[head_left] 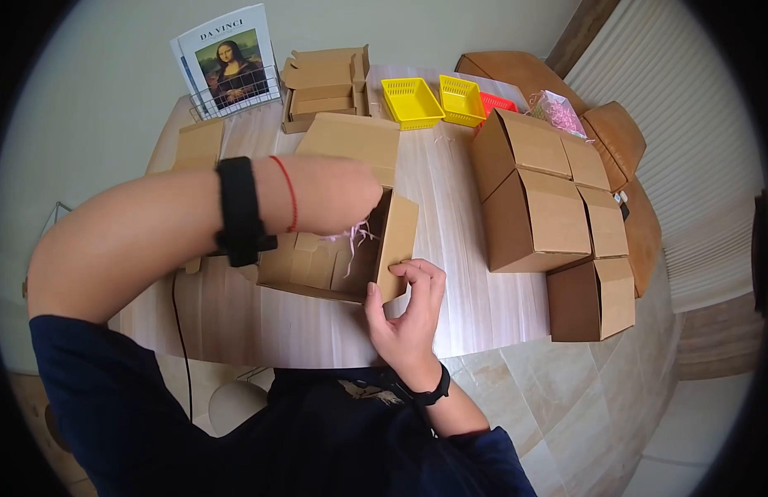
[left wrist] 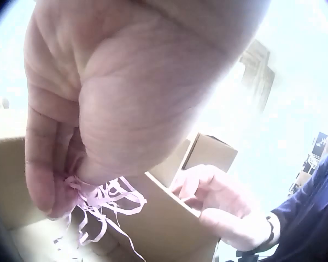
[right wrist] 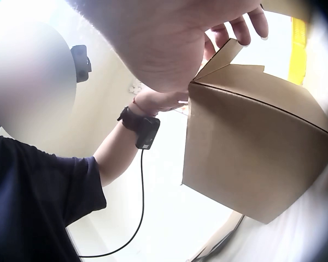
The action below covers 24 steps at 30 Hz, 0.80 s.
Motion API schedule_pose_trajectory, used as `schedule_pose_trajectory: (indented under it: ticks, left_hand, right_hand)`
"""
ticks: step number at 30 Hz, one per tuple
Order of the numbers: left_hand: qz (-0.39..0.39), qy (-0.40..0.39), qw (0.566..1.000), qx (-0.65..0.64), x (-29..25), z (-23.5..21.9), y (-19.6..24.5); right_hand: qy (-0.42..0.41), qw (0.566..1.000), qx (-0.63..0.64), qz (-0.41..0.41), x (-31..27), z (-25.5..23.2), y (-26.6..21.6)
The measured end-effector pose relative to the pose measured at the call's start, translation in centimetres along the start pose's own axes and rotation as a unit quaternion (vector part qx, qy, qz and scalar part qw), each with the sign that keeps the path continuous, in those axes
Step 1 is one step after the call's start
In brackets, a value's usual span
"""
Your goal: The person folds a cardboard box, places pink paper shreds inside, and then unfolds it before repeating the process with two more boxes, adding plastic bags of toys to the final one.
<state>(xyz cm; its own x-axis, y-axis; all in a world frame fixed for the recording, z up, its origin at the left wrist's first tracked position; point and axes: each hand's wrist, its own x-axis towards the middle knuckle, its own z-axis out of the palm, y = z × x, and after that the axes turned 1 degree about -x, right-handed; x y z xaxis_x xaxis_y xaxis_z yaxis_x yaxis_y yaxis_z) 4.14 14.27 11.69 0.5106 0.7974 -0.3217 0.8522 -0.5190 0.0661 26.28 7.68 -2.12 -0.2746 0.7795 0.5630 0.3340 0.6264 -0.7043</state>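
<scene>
An open cardboard box (head_left: 318, 269) stands near the table's front edge, its lid flap (head_left: 351, 141) raised at the back. Over it reaches the left hand (head_left: 338, 195), whose fingers pinch a tuft of pink shredded paper (head_left: 351, 242); in the left wrist view the strands (left wrist: 106, 204) dangle from the fingertips above the box's inside. The right hand (head_left: 409, 319) holds the box's right side flap (head_left: 398, 248) between thumb and fingers. In the right wrist view that hand (right wrist: 169, 38) is at the top edge of the box (right wrist: 251, 142).
Closed boxes (head_left: 550, 207) are stacked at the right. Yellow baskets (head_left: 412, 103), a red basket (head_left: 498, 103) and a bag of pink shreds (head_left: 558, 114) stand behind. Opened boxes (head_left: 326, 74) and a wire rack with a book (head_left: 231, 70) are at the back left.
</scene>
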Motion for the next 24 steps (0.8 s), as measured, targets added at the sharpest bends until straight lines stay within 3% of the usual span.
schedule_pose_trajectory:
  ticks: [8,13,15,17,19,22,24]
  left_hand:
    - [0.003,0.120,0.986,-0.119,-2.1,-7.3,1.6]
    - [0.040,0.214,0.971,-0.100,-0.1,-9.2,2.5]
    - [0.045,0.246,0.963,-0.099,1.1,-10.1,2.9]
    - [0.036,0.284,0.953,-0.105,2.1,-11.3,3.6]
    - [0.061,0.312,0.936,-0.149,3.1,-12.2,4.0]
    - [0.094,0.350,0.920,-0.149,4.9,-12.7,4.4]
    - [0.108,0.355,0.919,-0.133,6.2,-12.5,4.5]
  right_hand:
    - [-0.005,0.995,-0.095,0.001,2.6,-0.4,-0.6]
    - [-0.022,0.998,-0.049,0.039,6.1,-1.5,-1.2]
    - [-0.010,0.998,-0.062,0.013,7.4,-2.0,-0.7]
    - [-0.062,0.987,0.101,0.111,9.1,-2.5,-0.4]
    - [-0.104,0.942,0.261,0.185,10.9,-3.5,-0.1]
    - [-0.156,0.826,0.480,0.252,13.4,-6.4,0.9]
    - [-0.135,0.808,0.518,0.247,14.8,-8.7,0.8]
